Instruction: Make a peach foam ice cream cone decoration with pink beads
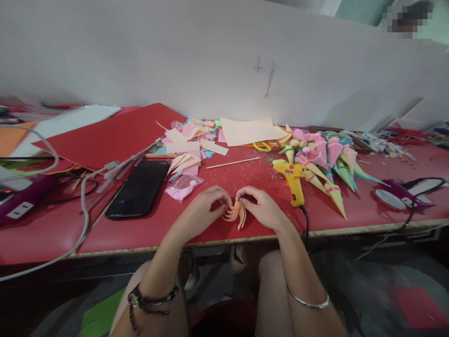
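Pinching with thumb and fingertips nearly together, your left hand (206, 206) and right hand (261, 206) hold one fringed peach paper piece (239, 213) between them, equally near; its strips, too overlapped to count, fan from six to eight o'clock. Beyond: one stick (233, 163) at twelve, one yellow glue gun (293, 181) at two, one phone (140, 189) past nine.

The glue gun (295, 182) was yellow, with a black cable (307, 222). The bench (224, 181) under the glue gun was red. To the left of the glue gun, the fanned paper piece (242, 214) was pale orange, the phone (140, 189) black, and the large sheet (119, 133) plain red. To the right of the glue gun, the paper cones (334, 152) were pink, pale yellow and light blue; the nearest yellow cone (338, 203) carried pink trim.
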`<move>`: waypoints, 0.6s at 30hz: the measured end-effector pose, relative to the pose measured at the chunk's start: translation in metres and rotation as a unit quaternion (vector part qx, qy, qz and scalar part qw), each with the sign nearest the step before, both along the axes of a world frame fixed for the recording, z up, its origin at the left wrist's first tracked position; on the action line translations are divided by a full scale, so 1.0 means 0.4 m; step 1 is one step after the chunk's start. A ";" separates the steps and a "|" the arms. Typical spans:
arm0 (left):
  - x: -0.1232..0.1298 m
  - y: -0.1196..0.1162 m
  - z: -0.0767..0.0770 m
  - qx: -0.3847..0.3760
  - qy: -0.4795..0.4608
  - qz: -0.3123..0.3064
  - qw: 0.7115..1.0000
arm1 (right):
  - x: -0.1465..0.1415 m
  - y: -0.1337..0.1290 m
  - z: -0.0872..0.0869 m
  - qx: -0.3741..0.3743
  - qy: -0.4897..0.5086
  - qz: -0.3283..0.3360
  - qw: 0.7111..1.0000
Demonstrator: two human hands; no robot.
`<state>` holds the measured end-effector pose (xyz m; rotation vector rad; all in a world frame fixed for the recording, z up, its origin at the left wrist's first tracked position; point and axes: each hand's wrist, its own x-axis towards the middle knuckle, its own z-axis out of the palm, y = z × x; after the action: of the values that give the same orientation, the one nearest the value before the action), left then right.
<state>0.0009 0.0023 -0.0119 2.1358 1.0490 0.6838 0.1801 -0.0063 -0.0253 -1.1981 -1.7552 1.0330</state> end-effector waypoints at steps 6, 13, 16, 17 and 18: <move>0.001 0.001 0.003 0.005 -0.005 0.006 1.000 | 0.002 -0.002 0.000 0.006 -0.009 0.014 1.000; 0.005 0.002 0.003 0.013 -0.002 0.009 1.000 | 0.004 -0.003 -0.005 0.012 -0.016 0.009 1.000; 0.003 0.001 0.005 0.026 -0.005 0.016 1.000 | 0.004 -0.004 -0.008 0.013 -0.011 0.007 1.000; 0.001 0.000 0.009 0.039 -0.013 0.028 0.999 | 0.005 -0.004 -0.009 0.012 -0.005 0.006 1.000; -0.002 -0.002 0.015 0.059 -0.023 0.042 0.997 | 0.006 -0.004 -0.010 0.011 0.005 0.002 1.000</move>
<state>0.0000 0.0014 -0.0060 2.1752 1.1031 0.8497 0.1824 -0.0080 -0.0292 -1.1748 -1.7583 1.0167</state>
